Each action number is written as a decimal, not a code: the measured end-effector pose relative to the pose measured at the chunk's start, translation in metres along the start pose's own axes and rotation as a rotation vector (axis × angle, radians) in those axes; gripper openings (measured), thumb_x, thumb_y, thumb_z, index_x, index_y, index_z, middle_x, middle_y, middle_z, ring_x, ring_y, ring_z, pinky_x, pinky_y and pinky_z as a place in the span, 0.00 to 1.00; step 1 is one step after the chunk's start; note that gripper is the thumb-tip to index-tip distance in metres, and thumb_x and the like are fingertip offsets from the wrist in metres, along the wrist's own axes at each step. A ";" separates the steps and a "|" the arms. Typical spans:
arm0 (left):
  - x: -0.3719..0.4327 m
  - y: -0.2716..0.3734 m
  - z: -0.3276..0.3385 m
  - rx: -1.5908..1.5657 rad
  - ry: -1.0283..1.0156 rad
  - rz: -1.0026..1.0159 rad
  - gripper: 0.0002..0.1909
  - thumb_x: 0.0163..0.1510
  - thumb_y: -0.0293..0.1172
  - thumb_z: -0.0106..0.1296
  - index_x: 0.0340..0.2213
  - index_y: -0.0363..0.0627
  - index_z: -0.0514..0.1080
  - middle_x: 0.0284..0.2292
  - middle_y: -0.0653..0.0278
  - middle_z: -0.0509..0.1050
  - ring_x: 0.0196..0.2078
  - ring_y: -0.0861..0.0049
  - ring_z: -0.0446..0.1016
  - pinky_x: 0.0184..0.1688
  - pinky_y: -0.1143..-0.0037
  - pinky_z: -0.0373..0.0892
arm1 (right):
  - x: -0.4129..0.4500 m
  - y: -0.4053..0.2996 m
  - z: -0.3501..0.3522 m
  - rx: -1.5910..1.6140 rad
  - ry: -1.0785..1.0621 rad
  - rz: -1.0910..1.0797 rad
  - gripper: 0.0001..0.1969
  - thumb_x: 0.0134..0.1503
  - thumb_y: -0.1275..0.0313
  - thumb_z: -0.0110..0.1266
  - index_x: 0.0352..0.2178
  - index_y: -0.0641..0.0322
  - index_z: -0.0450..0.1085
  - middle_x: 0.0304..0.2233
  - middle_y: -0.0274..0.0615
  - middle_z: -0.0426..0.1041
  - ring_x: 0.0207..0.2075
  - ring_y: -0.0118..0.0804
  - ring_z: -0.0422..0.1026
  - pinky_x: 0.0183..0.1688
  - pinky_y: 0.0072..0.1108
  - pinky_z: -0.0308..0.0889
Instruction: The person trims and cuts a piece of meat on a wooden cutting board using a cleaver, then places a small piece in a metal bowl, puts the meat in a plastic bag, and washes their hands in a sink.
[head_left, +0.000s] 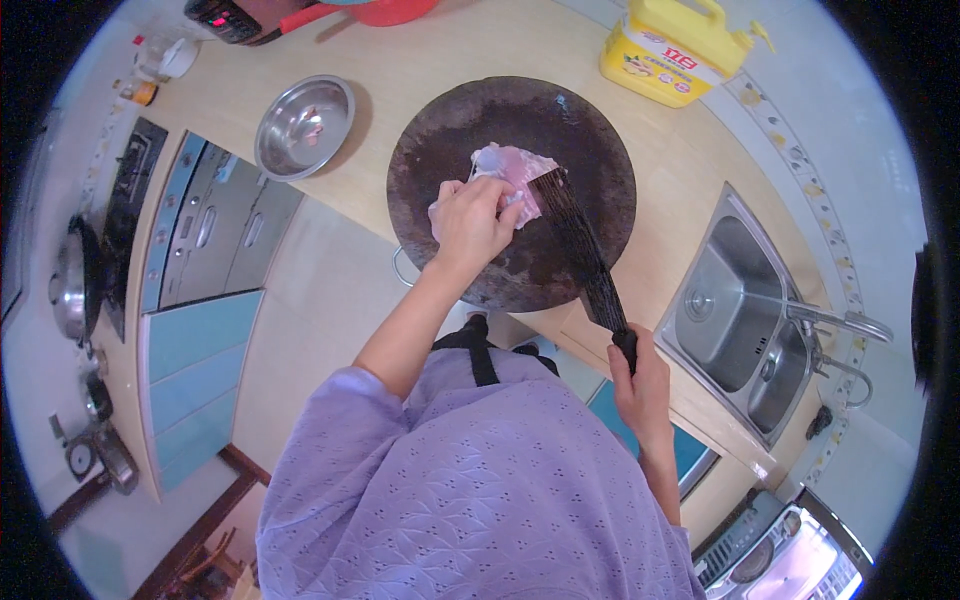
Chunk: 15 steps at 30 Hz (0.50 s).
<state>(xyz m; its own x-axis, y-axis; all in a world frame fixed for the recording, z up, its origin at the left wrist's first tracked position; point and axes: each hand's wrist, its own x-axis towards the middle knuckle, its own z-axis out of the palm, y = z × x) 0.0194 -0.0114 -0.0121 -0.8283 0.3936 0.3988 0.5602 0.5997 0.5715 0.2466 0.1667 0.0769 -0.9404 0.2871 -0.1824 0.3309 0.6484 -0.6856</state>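
Observation:
A piece of raw pale-pink meat (525, 165) lies on a dark round chopping board (510, 262) on the counter. With bent fingers my left hand (476, 221) presses on the meat from its near left side and grips its edge. My right hand (643, 386) is closed round the black handle of a long dark-bladed knife (589, 255). The blade slants up and left across the board, its far end at the right edge of the meat. Small pink scraps (313, 135) sit in a steel bowl (341, 142) left of the board.
A yellow detergent jug (664, 56) stands behind the board to the right. The steel double sink (724, 300) and its faucet (847, 321) are at the right. At the back left are a red-handled pan (390, 11) and a dark appliance (232, 22). A stove (131, 225) is at far left.

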 end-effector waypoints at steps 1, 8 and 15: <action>0.001 0.001 0.002 -0.004 -0.001 0.001 0.09 0.43 0.34 0.61 0.27 0.49 0.74 0.22 0.66 0.73 0.26 0.69 0.72 0.38 0.72 0.63 | -0.001 0.001 0.000 -0.001 0.006 -0.003 0.14 0.58 0.73 0.52 0.45 0.66 0.63 0.29 0.57 0.73 0.29 0.59 0.73 0.31 0.37 0.67; 0.002 -0.007 0.005 0.023 -0.050 -0.082 0.05 0.42 0.34 0.59 0.22 0.49 0.75 0.22 0.64 0.76 0.25 0.70 0.73 0.37 0.72 0.63 | -0.003 0.003 0.002 0.032 0.035 -0.028 0.14 0.57 0.74 0.52 0.44 0.66 0.63 0.28 0.56 0.72 0.28 0.58 0.73 0.29 0.35 0.67; -0.005 -0.010 -0.009 0.006 0.002 -0.056 0.03 0.39 0.30 0.58 0.19 0.49 0.73 0.19 0.67 0.73 0.25 0.71 0.72 0.36 0.71 0.60 | 0.006 -0.004 0.008 0.022 0.004 -0.026 0.15 0.58 0.71 0.52 0.44 0.66 0.63 0.27 0.56 0.73 0.29 0.58 0.73 0.30 0.38 0.66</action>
<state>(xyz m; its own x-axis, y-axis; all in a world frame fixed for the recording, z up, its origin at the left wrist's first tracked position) 0.0183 -0.0253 -0.0137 -0.8581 0.3580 0.3682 0.5132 0.6244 0.5888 0.2396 0.1602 0.0728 -0.9484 0.2729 -0.1616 0.3044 0.6401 -0.7054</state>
